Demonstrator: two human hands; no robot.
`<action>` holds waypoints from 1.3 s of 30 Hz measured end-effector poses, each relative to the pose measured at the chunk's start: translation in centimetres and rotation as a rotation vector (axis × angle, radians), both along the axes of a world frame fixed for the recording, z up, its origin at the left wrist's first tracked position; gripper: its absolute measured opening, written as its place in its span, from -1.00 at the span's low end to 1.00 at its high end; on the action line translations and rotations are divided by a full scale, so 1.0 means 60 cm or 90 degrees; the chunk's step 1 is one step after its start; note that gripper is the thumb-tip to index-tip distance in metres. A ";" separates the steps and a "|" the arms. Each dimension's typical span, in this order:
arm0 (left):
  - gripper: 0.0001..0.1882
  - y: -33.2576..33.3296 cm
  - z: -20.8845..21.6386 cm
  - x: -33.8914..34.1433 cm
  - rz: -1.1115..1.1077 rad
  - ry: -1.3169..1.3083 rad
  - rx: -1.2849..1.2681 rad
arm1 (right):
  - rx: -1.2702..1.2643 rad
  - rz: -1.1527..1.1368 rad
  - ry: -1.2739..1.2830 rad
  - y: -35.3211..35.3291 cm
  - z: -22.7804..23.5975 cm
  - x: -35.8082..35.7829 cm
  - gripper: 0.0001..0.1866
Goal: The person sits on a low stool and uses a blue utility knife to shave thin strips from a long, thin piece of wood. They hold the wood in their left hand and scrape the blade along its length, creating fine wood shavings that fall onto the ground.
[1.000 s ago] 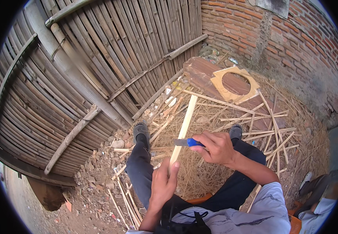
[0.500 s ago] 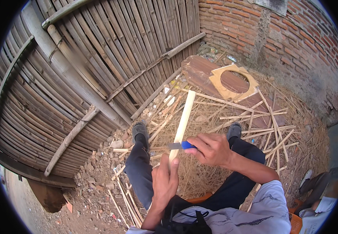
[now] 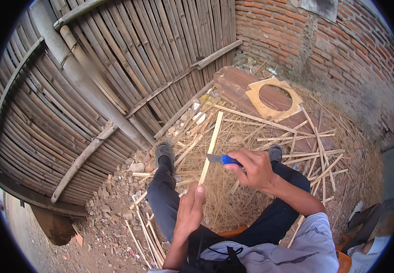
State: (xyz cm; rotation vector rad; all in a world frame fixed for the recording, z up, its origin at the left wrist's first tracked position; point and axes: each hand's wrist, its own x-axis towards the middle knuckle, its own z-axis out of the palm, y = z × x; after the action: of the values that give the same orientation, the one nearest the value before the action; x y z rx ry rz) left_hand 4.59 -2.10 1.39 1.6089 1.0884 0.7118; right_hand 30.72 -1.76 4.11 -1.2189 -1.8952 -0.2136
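A pale bamboo strip [image 3: 213,141] slants up and away from my left hand [image 3: 190,208], whose thumb and fingers are closed around its near end. In my right hand [image 3: 253,168] is a knife [image 3: 230,159] with a blue handle. Its short grey blade lies against the right edge of the strip, about midway along, or just beside it; the exact contact is hard to make out. Both hands are between my knees, over a layer of thin shavings [image 3: 222,200].
Several cut strips [image 3: 322,154] lie crossed on the right, others [image 3: 148,236] at the lower left. Farther off, a brown board [image 3: 235,86] carries a cardboard piece [image 3: 254,98] with a round hole. A bamboo fence [image 3: 160,59] and brick wall [image 3: 274,34] stand beyond. Someone's leg [image 3: 363,223] shows at right.
My right hand and the knife have moved slightly away and to the right along the strip. The strip has turned, so it looks narrower, and its tip has dropped a little.
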 end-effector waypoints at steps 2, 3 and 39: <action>-0.55 -0.002 0.008 0.011 -0.003 0.006 0.050 | -0.019 0.032 -0.008 -0.008 -0.007 -0.018 -0.68; -0.55 -0.004 0.012 0.018 -0.005 0.009 0.073 | -0.036 0.033 -0.012 -0.011 -0.008 -0.023 -0.68; -0.72 -0.010 0.029 0.037 -0.029 0.072 0.106 | -0.520 0.232 0.558 0.024 0.007 0.013 -0.51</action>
State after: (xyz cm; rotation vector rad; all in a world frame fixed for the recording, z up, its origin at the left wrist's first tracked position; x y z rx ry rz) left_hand 6.82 -2.72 3.14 1.8287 1.0929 0.7044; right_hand 31.49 -0.34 4.55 -1.1286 -1.3535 1.2007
